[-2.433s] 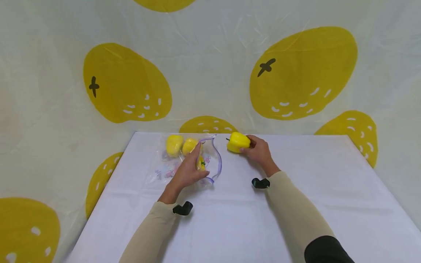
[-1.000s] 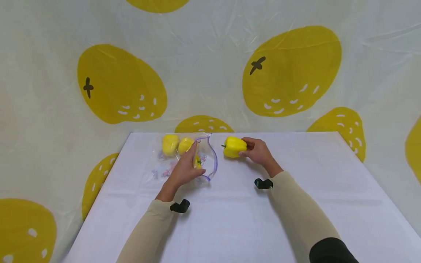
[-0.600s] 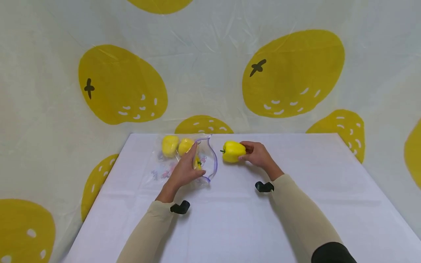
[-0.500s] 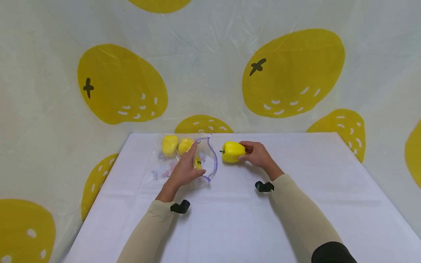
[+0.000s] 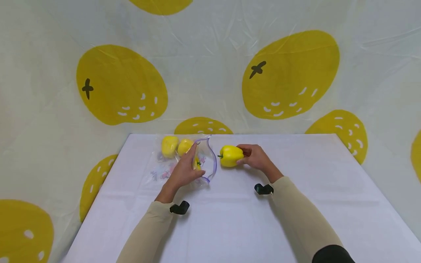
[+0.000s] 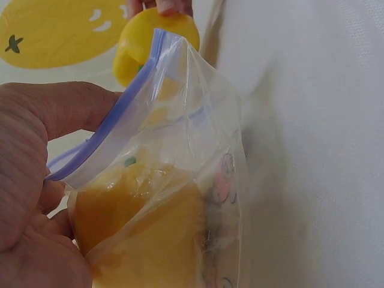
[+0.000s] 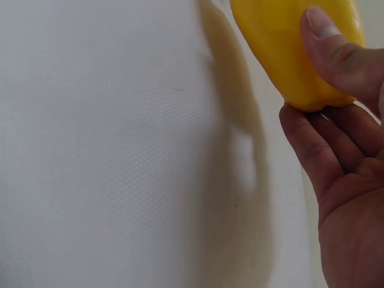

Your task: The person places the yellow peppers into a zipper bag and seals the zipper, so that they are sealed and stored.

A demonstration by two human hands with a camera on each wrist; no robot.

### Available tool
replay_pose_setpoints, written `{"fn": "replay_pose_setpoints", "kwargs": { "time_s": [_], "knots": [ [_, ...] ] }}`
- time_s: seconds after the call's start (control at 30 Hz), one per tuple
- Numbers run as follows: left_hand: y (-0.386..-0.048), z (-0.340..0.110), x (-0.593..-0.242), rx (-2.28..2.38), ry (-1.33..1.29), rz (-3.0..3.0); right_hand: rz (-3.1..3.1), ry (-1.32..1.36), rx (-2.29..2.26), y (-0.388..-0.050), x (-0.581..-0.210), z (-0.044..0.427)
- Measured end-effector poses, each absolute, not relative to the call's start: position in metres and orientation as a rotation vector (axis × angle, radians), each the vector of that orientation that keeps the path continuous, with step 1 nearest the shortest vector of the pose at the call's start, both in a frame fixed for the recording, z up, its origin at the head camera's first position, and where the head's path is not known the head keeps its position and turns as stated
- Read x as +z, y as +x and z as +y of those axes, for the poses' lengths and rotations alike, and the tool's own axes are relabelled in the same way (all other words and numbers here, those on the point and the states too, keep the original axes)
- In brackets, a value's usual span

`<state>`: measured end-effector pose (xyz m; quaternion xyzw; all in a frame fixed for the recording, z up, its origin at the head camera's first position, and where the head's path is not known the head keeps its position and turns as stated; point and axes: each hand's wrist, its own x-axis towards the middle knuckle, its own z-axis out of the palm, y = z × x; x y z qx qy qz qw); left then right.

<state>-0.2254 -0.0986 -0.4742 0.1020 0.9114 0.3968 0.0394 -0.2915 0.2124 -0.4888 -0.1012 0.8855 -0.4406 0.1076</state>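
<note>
My right hand (image 5: pixel 256 159) grips a yellow bell pepper (image 5: pixel 231 156) at its blunt end, stem toward the bag. In the right wrist view the thumb (image 7: pixel 342 54) lies on the pepper's side, fingers under its end. My left hand (image 5: pixel 185 170) holds the rim of a clear zip bag (image 5: pixel 154 164), whose purple-edged mouth gapes toward the right hand. The left wrist view shows the purple zip strip (image 6: pixel 123 114) against the fingers. Inside the bag are yellow peppers (image 5: pixel 169 147), one partly hidden by the left hand. A small gap separates the held pepper from the bag's mouth.
A white cloth covers the table (image 5: pixel 223 226). Behind it hangs a pale curtain (image 5: pixel 204 73) printed with large yellow fruit. Dark straps with small devices (image 5: pixel 264 189) sit at both wrists.
My right hand has brought the pepper nearer to me and slightly left, closer to the bag's mouth. The left hand and the bag have stayed nearly still.
</note>
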Motion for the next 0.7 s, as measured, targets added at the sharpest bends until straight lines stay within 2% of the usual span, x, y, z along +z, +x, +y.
{"fn": "replay_pose_setpoints", "kwargs": {
  "time_s": [0.7],
  "knots": [
    [-0.225, -0.099, -0.476, 1.199, 0.304, 2.786, 2.577, -0.453, -1.332, -0.284, -0.493, 0.188]
  ]
}}
